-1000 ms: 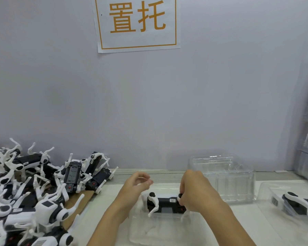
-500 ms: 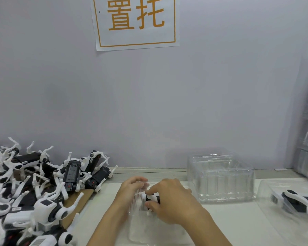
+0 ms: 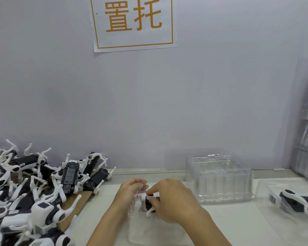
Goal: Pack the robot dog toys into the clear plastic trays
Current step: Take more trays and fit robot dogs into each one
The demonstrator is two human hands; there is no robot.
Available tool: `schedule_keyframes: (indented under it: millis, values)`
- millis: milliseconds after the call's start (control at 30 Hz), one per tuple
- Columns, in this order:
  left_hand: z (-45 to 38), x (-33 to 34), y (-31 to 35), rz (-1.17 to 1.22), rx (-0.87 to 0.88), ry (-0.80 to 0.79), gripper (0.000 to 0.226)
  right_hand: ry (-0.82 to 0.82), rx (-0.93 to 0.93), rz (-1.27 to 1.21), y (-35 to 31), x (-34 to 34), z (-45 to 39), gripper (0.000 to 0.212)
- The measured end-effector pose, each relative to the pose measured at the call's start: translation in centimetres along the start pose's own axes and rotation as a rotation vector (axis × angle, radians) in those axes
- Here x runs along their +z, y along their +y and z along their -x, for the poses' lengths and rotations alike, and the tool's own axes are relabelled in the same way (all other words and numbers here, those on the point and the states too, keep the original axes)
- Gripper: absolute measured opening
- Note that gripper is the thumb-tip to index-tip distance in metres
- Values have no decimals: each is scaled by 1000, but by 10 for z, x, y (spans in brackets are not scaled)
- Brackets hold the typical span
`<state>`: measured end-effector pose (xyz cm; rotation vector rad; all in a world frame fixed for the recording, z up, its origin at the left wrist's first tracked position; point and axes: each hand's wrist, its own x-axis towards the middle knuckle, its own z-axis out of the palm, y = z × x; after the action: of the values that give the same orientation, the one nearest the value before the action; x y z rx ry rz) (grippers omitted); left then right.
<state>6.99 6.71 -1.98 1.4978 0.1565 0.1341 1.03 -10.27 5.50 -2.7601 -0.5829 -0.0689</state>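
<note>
At lower centre, my right hand [image 3: 169, 201] grips the robot dog toy [image 3: 150, 203] over the clear tray [image 3: 149, 233]; my left hand [image 3: 132, 190] pinches its rim. I should press evenly, legs tucked.

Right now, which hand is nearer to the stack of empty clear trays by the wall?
Right. The right hand sits just left of the stack of empty clear trays, gripping the toy. The left hand is farther left, beyond the toy.

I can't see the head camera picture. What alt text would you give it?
Two hands, left hand and right hand, fit a robot dog toy into a clear tray. A toy pile lies left, empty trays right.
</note>
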Motion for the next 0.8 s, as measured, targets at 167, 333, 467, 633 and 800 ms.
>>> schedule_keyframes:
  millis: [167,333,467,633,800]
  values:
    - [-2,1,0,-25,-13,18,19,117,150,11,19,-19,-1,21]
    - [-2,0,-1,-19,-29,6,20,126,221,-33,30,-20,-3,29]
    - [-2,0,-1,-34,-25,10,21,161,207,28,26,-17,-2,27]
    - [-1,1,0,-43,-22,19,19,152,149,15,27,-18,-2,31]
    - [0,3,2,-24,-24,19,18,131,-20,-203,15,-3,-6,16]
